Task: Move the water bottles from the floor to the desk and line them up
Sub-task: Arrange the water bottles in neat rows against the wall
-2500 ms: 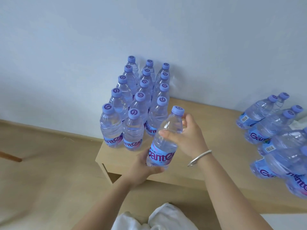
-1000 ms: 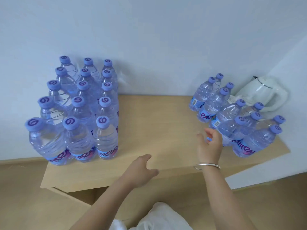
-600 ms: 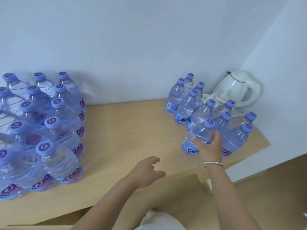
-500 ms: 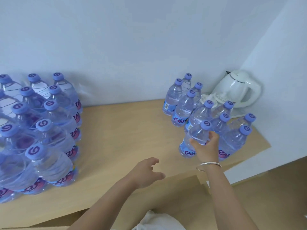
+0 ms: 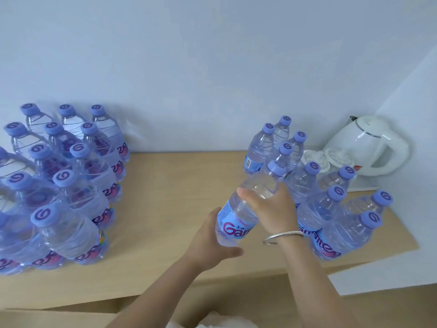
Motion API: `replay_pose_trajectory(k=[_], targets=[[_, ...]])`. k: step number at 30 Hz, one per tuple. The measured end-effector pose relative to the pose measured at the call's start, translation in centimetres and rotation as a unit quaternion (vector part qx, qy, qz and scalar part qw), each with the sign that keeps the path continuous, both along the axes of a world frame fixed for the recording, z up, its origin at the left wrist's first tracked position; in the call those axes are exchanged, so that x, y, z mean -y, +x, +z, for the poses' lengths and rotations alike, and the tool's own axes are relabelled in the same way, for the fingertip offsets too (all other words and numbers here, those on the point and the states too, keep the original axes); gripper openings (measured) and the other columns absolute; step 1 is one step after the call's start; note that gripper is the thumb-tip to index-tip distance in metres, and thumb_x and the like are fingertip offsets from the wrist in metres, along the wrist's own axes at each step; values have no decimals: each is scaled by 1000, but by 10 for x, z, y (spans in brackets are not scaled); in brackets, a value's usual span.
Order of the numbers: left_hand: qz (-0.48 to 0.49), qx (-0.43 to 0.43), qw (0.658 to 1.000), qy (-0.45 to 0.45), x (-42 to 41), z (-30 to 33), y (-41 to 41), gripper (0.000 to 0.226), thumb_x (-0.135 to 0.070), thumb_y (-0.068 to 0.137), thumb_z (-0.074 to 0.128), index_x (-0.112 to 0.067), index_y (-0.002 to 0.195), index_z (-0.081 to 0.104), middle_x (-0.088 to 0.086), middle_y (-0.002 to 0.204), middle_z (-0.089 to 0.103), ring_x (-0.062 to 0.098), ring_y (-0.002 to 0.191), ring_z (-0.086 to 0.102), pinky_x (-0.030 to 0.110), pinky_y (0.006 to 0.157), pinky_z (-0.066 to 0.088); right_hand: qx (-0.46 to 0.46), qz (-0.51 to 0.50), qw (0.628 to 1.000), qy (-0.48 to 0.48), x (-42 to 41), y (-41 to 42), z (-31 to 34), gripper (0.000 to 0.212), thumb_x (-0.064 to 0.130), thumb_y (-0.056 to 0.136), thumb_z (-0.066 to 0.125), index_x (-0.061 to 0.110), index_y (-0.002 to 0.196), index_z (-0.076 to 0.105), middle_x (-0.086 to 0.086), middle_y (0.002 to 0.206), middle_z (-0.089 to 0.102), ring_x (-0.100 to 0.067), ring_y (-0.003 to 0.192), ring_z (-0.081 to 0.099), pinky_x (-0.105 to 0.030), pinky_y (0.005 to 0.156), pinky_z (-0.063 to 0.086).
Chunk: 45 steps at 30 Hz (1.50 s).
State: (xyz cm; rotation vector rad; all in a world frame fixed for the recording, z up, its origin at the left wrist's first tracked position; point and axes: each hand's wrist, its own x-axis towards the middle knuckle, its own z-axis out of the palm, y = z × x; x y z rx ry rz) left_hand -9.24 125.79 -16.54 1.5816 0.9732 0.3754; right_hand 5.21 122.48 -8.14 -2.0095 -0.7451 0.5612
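Tilting above the desk (image 5: 165,275), one bottle (image 5: 246,209) is gripped by both hands: the left hand (image 5: 210,242) is curled under its base, the right hand (image 5: 272,209) wrapped round its shoulder. Just behind, the loose cluster (image 5: 331,209) (crowded, some leaning) could be toppled if brushed; farther left stand the rows (image 5: 71,185).

Hotel-like room (white kettle (image 5: 369,145), wooden desk (image 5: 175,185))
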Motion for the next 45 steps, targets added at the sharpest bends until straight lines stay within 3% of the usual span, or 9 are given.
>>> replay_pose_trajectory(k=[4, 7, 11, 17, 25, 32, 36, 42, 45], targets=[[65, 96, 991, -66, -17, 16, -23, 71, -18, 48, 86, -22, 111, 53, -1, 100, 69, 12, 87, 67, 28, 76, 56, -32, 75, 997, 18, -25, -16, 17, 65, 53, 62, 77, 14, 107, 50, 1, 102, 61, -16, 96, 58, -35, 82, 47], [-46, 149, 980, -127, -36, 41, -55, 52, -19, 54, 79, -8, 102, 61, 4, 89, 69, 15, 81, 63, 25, 73, 50, -95, 173, 979, 48, -42, -22, 23, 79, 60, 53, 79, 11, 106, 48, -13, 110, 61, -18, 98, 62, -45, 84, 52], [-149, 166, 959, -172, -50, 58, -80, 40, -16, 62, 75, -9, 98, 59, 4, 86, 64, 17, 80, 57, 25, 72, 46, -163, 303, 935, 86, -64, -34, 26, 54, 30, 60, 79, 8, 103, 55, 3, 96, 66, -8, 84, 66, -22, 66, 50], [-10, 146, 984, -100, -58, 59, -87, 33, -3, 60, 74, -5, 91, 62, 0, 77, 64, 11, 72, 59, 23, 68, 50, -123, 288, 947, 73, -105, -60, 12, 75, 53, 51, 81, 11, 108, 57, 3, 102, 69, -12, 94, 67, -35, 82, 54], [-29, 139, 980, -137, -83, 41, -105, 43, -13, 59, 77, -9, 99, 63, 0, 86, 67, 13, 80, 62, 28, 78, 51, -78, 313, 946, 18, -133, -68, 21, 65, 60, 47, 73, 25, 100, 60, 8, 98, 69, -11, 91, 67, -31, 66, 52], [150, 112, 977, -99, -102, 17, -98, 75, -21, 43, 87, -5, 109, 56, 13, 96, 70, 14, 80, 66, 26, 72, 56, -103, 323, 941, 9, -160, -73, 13, 52, 44, 54, 80, 28, 99, 58, 8, 97, 70, -13, 91, 67, -36, 75, 55], [224, 93, 966, -94, -116, 7, -96, 62, -2, 48, 88, -9, 102, 59, 5, 86, 71, 2, 66, 65, 15, 59, 49, -88, 368, 925, -43, -181, -79, 10, 44, 38, 65, 82, 35, 99, 54, 20, 87, 67, 3, 78, 62, -18, 61, 44], [292, 49, 953, -62, -161, 1, -89, 34, -21, 48, 73, -27, 75, 54, -4, 82, 65, 17, 71, 59, 28, 69, 49, -28, 337, 940, -56, -238, -93, -3, 56, 42, 58, 83, 26, 104, 56, 10, 100, 66, -12, 96, 64, -37, 86, 53], [392, 4, 918, -64, -178, -5, -82, 59, -20, 61, 78, -25, 116, 56, -2, 115, 60, 21, 107, 60, 33, 85, 48, 34, 348, 935, -57, -266, -105, -6, 57, 38, 63, 83, 22, 108, 53, 7, 104, 62, -13, 98, 60, -30, 84, 50]])
